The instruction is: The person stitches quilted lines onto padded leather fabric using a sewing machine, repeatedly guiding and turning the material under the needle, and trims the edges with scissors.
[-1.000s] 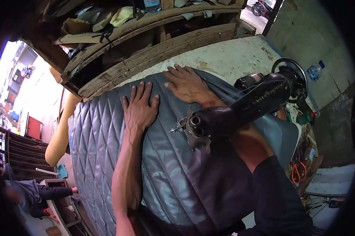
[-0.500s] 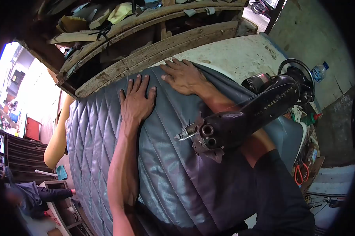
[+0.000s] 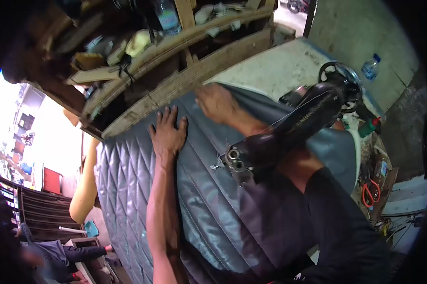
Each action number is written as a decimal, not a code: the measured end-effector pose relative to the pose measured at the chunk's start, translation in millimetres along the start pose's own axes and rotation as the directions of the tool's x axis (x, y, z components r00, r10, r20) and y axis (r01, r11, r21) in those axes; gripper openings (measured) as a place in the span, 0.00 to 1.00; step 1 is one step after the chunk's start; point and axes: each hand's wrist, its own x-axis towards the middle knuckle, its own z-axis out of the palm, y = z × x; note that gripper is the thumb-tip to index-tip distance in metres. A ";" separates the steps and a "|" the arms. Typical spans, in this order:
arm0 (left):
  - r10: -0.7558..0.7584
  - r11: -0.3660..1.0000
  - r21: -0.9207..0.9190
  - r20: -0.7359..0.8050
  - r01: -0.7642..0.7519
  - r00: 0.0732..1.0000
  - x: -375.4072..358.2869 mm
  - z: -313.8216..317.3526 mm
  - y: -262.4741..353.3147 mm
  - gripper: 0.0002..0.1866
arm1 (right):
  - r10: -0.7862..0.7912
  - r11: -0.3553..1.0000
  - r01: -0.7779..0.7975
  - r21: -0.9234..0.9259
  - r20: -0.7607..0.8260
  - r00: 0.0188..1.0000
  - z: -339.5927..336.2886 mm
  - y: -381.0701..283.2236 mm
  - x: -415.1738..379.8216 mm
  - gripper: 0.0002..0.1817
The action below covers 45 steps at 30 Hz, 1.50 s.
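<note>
A large grey quilted sheet of leather-like material (image 3: 209, 189) with stitched diamonds and straight seams lies over the table. My left hand (image 3: 168, 135) rests flat on it, fingers spread, near the far edge. Further right, my right hand (image 3: 218, 105) is at the sheet's far edge, its fingers bent and blurred; whether they grip the material is not clear. A black sewing machine (image 3: 294, 128) stands over my right forearm, its head above the sheet and a thread running along its arm. The sheet's near part falls into shadow by my dark sleeve (image 3: 339, 217).
Behind the sheet is a worn wooden shelf frame (image 3: 194, 75) holding scraps and a bottle (image 3: 167, 19). The white tabletop (image 3: 265, 66) shows at the back. Orange-handled scissors (image 3: 370, 194) and a green bottle (image 3: 368, 127) are at the right. Another person (image 3: 52, 258) is at lower left.
My right hand has gone from lying flat with fingers stretched to bent fingers, blurred by motion. My left hand stays flat on the sheet. The camera view has shifted.
</note>
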 end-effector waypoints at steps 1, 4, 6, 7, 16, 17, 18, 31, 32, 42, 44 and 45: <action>-0.006 1.000 -0.006 -0.010 0.005 1.000 4.7 -2.8 0.8 0.34 | -0.080 0.995 0.072 -0.070 -0.115 0.990 4.2 0.1 -8.7 0.21; -0.051 0.997 0.057 -0.020 0.052 0.998 -4.6 -3.4 7.6 0.32 | -0.036 0.998 0.020 -0.061 -0.265 0.964 -15.2 -27.5 -73.9 0.20; -0.089 0.987 0.135 -0.003 0.088 0.996 -31.6 -18.4 32.8 0.30 | -0.142 0.990 0.134 -0.049 -0.279 0.950 -34.3 -30.4 -134.2 0.21; -0.022 0.999 0.048 -0.061 0.025 0.998 -57.7 -17.3 41.6 0.30 | -0.135 0.991 0.127 -0.049 -0.285 0.949 -51.5 -36.8 -147.1 0.21; 0.090 0.993 0.063 0.165 -0.102 0.982 -222.5 -42.6 98.3 0.35 | 0.100 0.985 -0.025 -0.170 0.447 0.889 -106.7 -57.1 -196.1 0.39; 0.093 0.993 0.058 0.149 -0.103 0.985 -219.1 -41.9 100.3 0.35 | 0.094 0.983 -0.014 -0.181 0.440 0.893 -110.6 -55.8 -193.5 0.39; 0.089 0.993 0.057 0.161 -0.099 0.983 -220.0 -41.8 99.4 0.35 | 0.123 0.982 -0.037 -0.187 0.474 0.872 -112.2 -59.5 -194.2 0.39; 0.074 0.996 0.036 0.154 -0.081 0.985 -203.7 -33.6 89.0 0.36 | 0.309 0.951 -0.260 -0.169 0.598 0.739 -124.3 -67.6 -172.1 0.33; 0.069 0.997 0.032 0.149 -0.075 0.986 -201.1 -33.7 88.8 0.36 | 0.303 0.953 -0.253 -0.169 0.600 0.741 -121.4 -66.1 -171.4 0.33; 0.069 0.996 0.036 0.169 -0.077 0.983 -174.8 -32.3 75.8 0.36 | 0.101 0.994 -0.091 -0.059 0.200 0.975 -23.1 -3.2 -182.7 0.32; 0.058 0.995 0.068 0.205 -0.073 0.977 -169.7 -31.8 75.1 0.36 | 0.093 0.996 -0.090 -0.027 0.163 0.982 -0.3 13.8 -187.2 0.33; 0.055 0.995 0.066 0.205 -0.070 0.977 -165.5 -31.8 73.8 0.36 | -0.066 0.994 0.067 -0.087 0.018 0.998 3.9 20.3 -183.2 0.35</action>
